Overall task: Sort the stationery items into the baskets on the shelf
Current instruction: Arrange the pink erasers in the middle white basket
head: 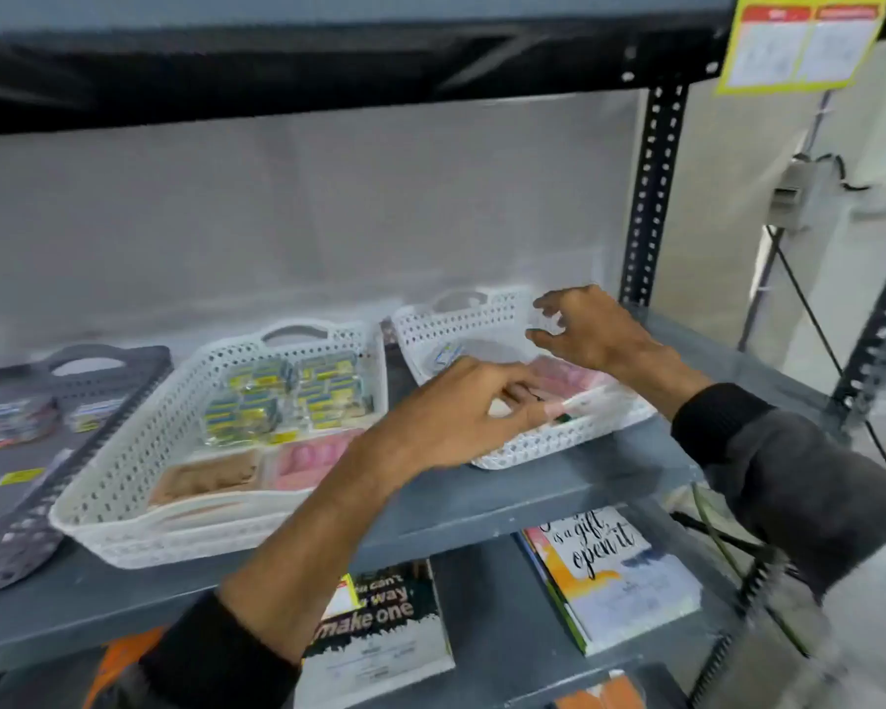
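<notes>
My left hand [461,411] reaches over the right white basket [487,319], fingers curled on something too blurred to tell; my right hand [584,327] hovers spread above its far rim. Yellow-blue packets [282,396] fill the middle basket [124,483]; a grey basket [1,545] sits left. Notebooks [609,570] lie below.

Readable text on two notebooks on lower shelf only. Dark notebook [379,626], left: "way, make one"; line above cut off, partly hidden by arm. White notebook [609,570], right: "is a gift, open it". Yellow sign [801,38] on upright, top right: print illegible.
</notes>
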